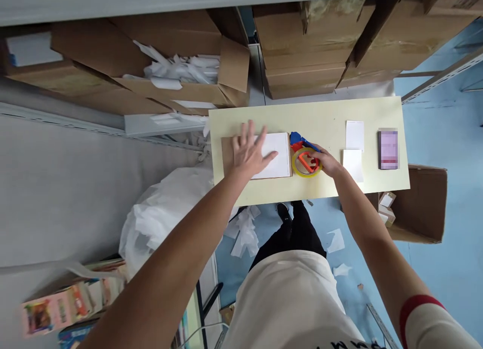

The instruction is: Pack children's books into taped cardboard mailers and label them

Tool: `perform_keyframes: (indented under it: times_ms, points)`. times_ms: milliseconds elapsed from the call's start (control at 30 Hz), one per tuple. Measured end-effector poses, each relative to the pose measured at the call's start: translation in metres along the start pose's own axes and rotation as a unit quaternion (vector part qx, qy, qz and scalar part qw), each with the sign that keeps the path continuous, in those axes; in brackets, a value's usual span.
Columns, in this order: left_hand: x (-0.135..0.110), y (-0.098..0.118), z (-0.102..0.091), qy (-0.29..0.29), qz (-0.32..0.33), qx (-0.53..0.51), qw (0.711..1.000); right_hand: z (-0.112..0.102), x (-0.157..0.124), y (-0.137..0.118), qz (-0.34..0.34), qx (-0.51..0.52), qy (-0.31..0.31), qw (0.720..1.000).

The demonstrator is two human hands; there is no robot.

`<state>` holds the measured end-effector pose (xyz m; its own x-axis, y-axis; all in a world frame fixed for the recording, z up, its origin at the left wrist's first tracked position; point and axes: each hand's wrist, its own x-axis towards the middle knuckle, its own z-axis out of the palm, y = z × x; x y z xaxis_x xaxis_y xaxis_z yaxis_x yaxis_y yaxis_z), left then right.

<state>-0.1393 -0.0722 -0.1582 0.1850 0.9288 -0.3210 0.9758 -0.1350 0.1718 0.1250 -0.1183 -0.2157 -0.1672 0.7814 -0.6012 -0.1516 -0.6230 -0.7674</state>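
My left hand [249,152] lies flat with spread fingers on a white sheet [277,155]. Under the sheet is a flat brown cardboard piece [228,155], its edges showing at the left and along the right side. In my right hand [325,160] is a tape dispenser [297,140], blue and red-orange, loaded with a roll of yellowish clear tape. The dispenser's blue end meets the right edge of the cardboard; whether tape is stuck there is too small to tell.
The pale table [241,118] also bears two white papers [352,164] and a purple box [388,149] at the right. An open carton [422,203] stands on the floor at right. White plastic bags [166,208] crowd the left side; cartons [302,52] line the shelf behind.
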Motion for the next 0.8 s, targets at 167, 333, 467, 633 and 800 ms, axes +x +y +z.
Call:
perform_keyframes:
  times_ms: [167,333,467,633,800]
  points:
    - [0.009,0.006,0.005,0.02,0.05,-0.013,0.998,-0.002,0.006,-0.001,-0.023,-0.087,-0.003,0.996]
    - [0.007,0.005,0.006,0.021,0.041,-0.008,0.999,-0.003,-0.039,0.027,-0.001,-0.132,0.0,0.991]
    - [0.006,0.007,0.003,0.019,0.044,-0.006,0.999,0.026,-0.094,0.085,0.034,-0.069,0.003,0.997]
    - [0.007,0.007,0.002,0.026,0.001,-0.004,1.0,0.071,-0.105,0.126,0.0,-0.017,0.089,0.996]
    - [-0.003,0.002,0.005,0.017,-0.09,-0.028,0.995,0.046,-0.036,0.067,-0.05,-0.017,0.119,0.992]
